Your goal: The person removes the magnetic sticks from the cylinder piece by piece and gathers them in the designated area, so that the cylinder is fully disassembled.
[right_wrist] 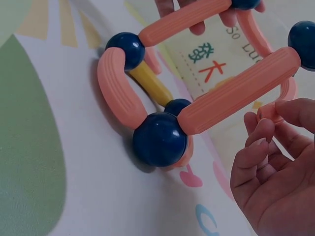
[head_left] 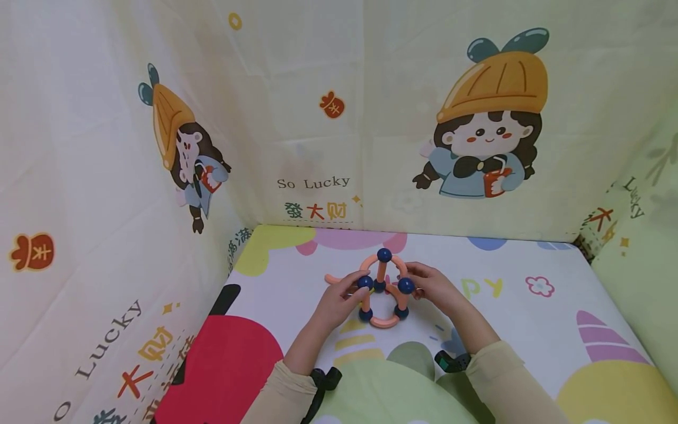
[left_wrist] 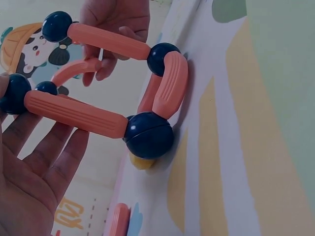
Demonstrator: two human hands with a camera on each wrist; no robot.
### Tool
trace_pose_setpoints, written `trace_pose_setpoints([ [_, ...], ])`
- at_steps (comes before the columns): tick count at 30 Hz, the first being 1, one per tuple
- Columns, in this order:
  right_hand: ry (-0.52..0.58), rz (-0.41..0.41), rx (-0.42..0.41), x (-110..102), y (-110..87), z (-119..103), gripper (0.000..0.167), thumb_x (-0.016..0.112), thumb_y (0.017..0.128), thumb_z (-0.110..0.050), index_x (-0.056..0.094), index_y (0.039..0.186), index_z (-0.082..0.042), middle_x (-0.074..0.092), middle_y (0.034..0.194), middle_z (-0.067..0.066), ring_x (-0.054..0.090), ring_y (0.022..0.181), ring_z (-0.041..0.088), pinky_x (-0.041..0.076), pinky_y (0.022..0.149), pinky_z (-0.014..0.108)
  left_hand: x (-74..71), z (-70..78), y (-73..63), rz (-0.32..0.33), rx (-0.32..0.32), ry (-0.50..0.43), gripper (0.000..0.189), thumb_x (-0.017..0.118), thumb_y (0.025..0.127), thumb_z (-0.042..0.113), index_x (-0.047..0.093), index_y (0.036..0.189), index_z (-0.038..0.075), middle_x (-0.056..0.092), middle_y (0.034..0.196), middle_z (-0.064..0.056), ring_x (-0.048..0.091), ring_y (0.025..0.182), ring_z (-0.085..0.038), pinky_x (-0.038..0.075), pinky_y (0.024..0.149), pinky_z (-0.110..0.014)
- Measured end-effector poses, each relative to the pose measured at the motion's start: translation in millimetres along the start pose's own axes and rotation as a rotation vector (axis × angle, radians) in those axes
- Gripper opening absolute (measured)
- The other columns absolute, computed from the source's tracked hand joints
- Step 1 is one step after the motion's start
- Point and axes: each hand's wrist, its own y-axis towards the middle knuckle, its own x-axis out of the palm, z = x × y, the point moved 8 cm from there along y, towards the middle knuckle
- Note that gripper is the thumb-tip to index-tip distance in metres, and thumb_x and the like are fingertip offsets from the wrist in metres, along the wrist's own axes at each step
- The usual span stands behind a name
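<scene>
Between a person's two hands, a pink-and-blue rod-and-ball frame (head_left: 379, 287) is standing on the worktop (head_left: 508, 318). The fingers of the left hand (head_left: 336, 301) are pinching a glossy blue ball (head_left: 365, 283) at an upper corner, while those of the right hand (head_left: 436, 287) are gripping the end of a curved pink rod (right_wrist: 288, 89). Low between both sets of fingers, a yellow rod (right_wrist: 151, 84) is joining the base; a loose pink rod (head_left: 332, 279) is lying just beyond the left fingers.

The pieces are looking like light, stiff plastic, unlikely to break but probably parting at the joints under a sideways tug. The smooth balls are perhaps offering a slippery hold; the grooved straight rods (right_wrist: 241, 91) are promising surer grips.

The left fingers are partly hiding the loose rod in the head view, and the left thumb is running out of the left wrist view. Whether the curved rod's gripped end is meeting a ball is proving impossible to tell.
</scene>
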Motion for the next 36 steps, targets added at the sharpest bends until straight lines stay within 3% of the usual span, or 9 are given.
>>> trace_pose_setpoints([
  [13, -0.020, 0.060, 0.016, -12, -4.4, 5, 0.043, 0.057, 0.100, -0.026, 0.052, 0.140, -0.014, 0.062, 0.115, 0.009, 0.054, 0.084, 0.025, 0.049, 0.072, 0.030, -0.3, -0.5, -0.2, 0.008, -0.001, 0.006, 0.043, 0.057, 0.097, 0.050, 0.053, 0.139, 0.040, 0.072, 0.108, 0.004, 0.067, 0.099, -0.014, 0.054, 0.087, -0.032],
  [19, -0.051, 0.083, 0.003, -18, -11.4, 0, 0.041, 0.054, 0.100, -0.026, 0.052, 0.140, -0.016, 0.059, 0.124, 0.012, 0.056, 0.087, 0.028, 0.051, 0.073, 0.030, -0.1, -1.3, 0.4, 0.010, -0.001, 0.018, 0.044, 0.056, 0.097, 0.052, 0.052, 0.140, 0.040, 0.072, 0.112, 0.003, 0.067, 0.104, -0.013, 0.054, 0.090, -0.033],
  [26, -0.080, 0.125, -0.036, -22, -21.7, -11, 0.034, 0.054, 0.101, -0.029, 0.057, 0.134, -0.021, 0.059, 0.124, 0.009, 0.057, 0.080, 0.027, 0.051, 0.070, 0.030, 0.3, -2.7, 0.5, 0.006, 0.001, 0.013, 0.044, 0.056, 0.097, 0.051, 0.051, 0.140, 0.042, 0.072, 0.108, 0.003, 0.068, 0.101, -0.014, 0.055, 0.089, -0.034],
  [30, -0.078, 0.097, -0.068, -19, -30.9, -19, 0.038, 0.053, 0.102, -0.036, 0.056, 0.136, -0.019, 0.060, 0.126, 0.011, 0.057, 0.080, 0.029, 0.051, 0.070, 0.034, 0.6, -2.7, 0.3, 0.000, 0.004, 0.002, 0.044, 0.056, 0.097, 0.050, 0.051, 0.140, 0.042, 0.072, 0.106, 0.004, 0.068, 0.101, -0.015, 0.055, 0.089, -0.035],
  [32, -0.075, 0.061, -0.090, -15, -36.1, -23, 0.039, 0.051, 0.103, -0.037, 0.055, 0.137, -0.018, 0.060, 0.127, 0.012, 0.058, 0.083, 0.035, 0.052, 0.070, 0.034, 0.6, -2.5, 0.3, -0.001, 0.011, -0.001, 0.043, 0.057, 0.097, 0.049, 0.051, 0.140, 0.042, 0.071, 0.104, 0.004, 0.069, 0.100, -0.015, 0.055, 0.088, -0.035],
  [36, -0.090, -0.036, -0.148, -6, -43.0, -27, 0.040, 0.048, 0.104, -0.035, 0.053, 0.140, -0.019, 0.059, 0.126, 0.012, 0.060, 0.081, 0.035, 0.054, 0.067, 0.035, 0.6, -1.8, 0.2, 0.001, 0.020, -0.004, 0.043, 0.057, 0.097, 0.049, 0.051, 0.139, 0.042, 0.070, 0.102, 0.005, 0.069, 0.100, -0.015, 0.055, 0.086, -0.034],
])
